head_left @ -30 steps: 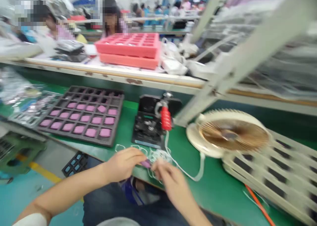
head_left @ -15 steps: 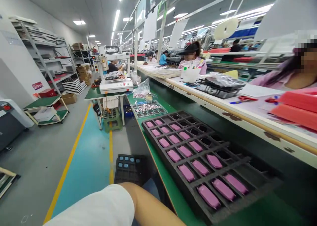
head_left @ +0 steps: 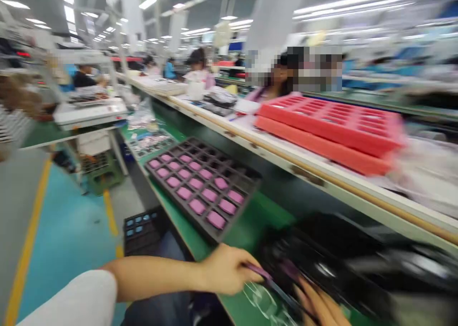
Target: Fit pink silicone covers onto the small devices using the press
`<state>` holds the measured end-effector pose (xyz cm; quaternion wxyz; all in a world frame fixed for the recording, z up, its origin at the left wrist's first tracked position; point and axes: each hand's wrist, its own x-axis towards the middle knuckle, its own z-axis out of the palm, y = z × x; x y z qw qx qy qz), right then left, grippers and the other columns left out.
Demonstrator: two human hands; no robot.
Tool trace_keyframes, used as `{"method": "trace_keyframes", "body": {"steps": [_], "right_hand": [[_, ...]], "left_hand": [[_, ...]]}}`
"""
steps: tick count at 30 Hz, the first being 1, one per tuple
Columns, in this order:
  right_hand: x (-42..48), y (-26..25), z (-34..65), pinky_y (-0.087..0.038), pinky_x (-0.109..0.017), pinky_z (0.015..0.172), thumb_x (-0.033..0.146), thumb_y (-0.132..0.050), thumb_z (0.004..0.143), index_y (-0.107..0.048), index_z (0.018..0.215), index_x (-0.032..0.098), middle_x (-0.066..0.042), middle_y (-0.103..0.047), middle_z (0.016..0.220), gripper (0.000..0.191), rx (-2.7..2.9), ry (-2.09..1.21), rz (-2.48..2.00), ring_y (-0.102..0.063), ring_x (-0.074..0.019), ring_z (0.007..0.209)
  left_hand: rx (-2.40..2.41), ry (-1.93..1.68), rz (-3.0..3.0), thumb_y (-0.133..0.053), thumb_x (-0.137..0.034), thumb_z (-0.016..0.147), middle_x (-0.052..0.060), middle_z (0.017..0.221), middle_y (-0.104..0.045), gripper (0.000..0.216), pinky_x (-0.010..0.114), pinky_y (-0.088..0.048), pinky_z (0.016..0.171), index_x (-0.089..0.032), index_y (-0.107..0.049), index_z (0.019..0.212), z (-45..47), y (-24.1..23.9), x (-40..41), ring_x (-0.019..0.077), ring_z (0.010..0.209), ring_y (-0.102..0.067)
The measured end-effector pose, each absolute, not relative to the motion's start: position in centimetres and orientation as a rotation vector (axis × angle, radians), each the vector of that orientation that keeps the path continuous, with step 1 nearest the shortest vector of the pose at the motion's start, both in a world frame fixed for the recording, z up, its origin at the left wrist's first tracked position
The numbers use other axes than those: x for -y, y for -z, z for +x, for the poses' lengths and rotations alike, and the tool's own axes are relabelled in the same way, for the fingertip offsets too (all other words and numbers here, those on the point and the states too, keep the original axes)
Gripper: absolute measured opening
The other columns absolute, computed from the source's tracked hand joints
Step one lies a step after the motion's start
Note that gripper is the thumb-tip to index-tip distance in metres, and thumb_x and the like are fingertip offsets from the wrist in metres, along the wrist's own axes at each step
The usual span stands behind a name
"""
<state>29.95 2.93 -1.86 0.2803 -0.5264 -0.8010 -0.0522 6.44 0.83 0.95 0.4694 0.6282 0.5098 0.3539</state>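
My left hand [head_left: 229, 269] reaches in from the left over the green bench, its thumb and fingers pinched on a thin purple piece [head_left: 258, 271]. From that piece a narrow dark strip runs toward my right hand [head_left: 320, 304], which is at the lower edge and blurred by motion. What my right hand's fingers hold, if anything, I cannot make out. Beyond my left hand lies a black compartment tray [head_left: 219, 233] with many pink pieces [head_left: 216, 219] in its cells. Clear, loop-like plastic [head_left: 263, 300] lies below the hands.
Blurred black equipment [head_left: 329, 264] stands at the right. Red trays [head_left: 325, 126] are stacked on the raised shelf, whose edge [head_left: 286, 166] runs along the bench. A smaller black tray with blue pieces [head_left: 138, 228] sits low on the left. Co-workers [head_left: 282, 76] sit beyond the shelf.
The view has swung right, so the pink-piece tray now appears farther left and smaller. Both hands have come into view, with the left pinching a purple piece.
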Motion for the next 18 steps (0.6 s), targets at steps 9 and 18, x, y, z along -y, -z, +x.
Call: {"method": "trace_keyframes", "body": {"steps": [9, 18], "right_hand": [[-2.7, -1.1, 30.4, -0.060, -0.029, 0.077, 0.025, -0.059, 0.105, -0.075, 0.132, 0.023, -0.011, -0.081, 0.108, 0.032, 2.361, 0.022, -1.879, -0.079, -0.0263, 0.094], [3.8, -1.0, 33.2, -0.065, -0.030, 0.082, 0.033, -0.045, 0.113, -0.061, 0.148, 0.021, -0.013, -0.067, 0.147, 0.040, 2.149, -0.001, -1.679, -0.075, -0.0258, 0.120]], "left_hand": [[-1.146, -0.967, 1.660, -0.068, -0.035, 0.101, 0.007, 0.106, -0.083, 0.023, 0.032, -0.066, 0.081, -0.020, -0.077, 0.116, 4.0, -1.1, 1.8, 0.0224, 0.093, -0.080], [-0.924, -0.982, 2.301, -0.052, -0.008, 0.103, 0.015, 0.129, -0.076, 0.034, 0.048, -0.056, 0.114, -0.015, -0.072, 0.129, 10.4, -0.4, -4.0, 0.0266, 0.124, -0.070]]}}
